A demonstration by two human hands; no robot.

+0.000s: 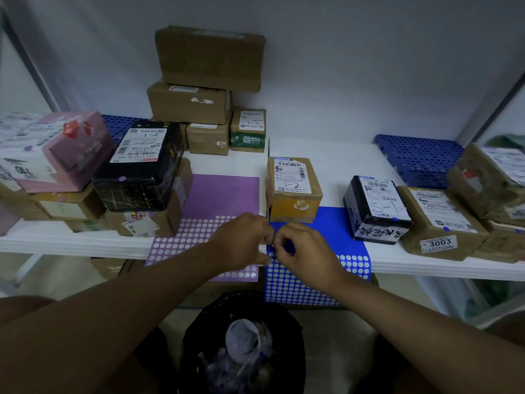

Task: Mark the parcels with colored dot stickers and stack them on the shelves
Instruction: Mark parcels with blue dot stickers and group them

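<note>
white shelving (326, 155) against a pale wall carries parcels on both sides as a person works at its front edge. both hands meet over the left edge of a blue dot-sticker sheet (321, 280) that hangs off the shelf beside a purple dot-sticker sheet (204, 223); the left hand (241, 241) and the right hand (305, 253) have their fingers curled tight, fingertips pinched together at the sheet's edge, apparently peeling off one blue dot, though the dot itself is too small to make out. just behind the hands stands a small brown parcel marked 5-2 (294, 189), with no dot visible on it; to its right a black parcel marked 5-1 (376, 209) and a brown parcel numbered 3003 (443, 223) each show a blue dot. parcels on the left, including a black box marked 7-1 (142, 166), show purple dots. the step in hand looks like freeing a sticker; the next move calls for pressing it onto the 5-2 parcel, then setting that with the blue group. a black waste bin (244, 345) sits below.
</note>
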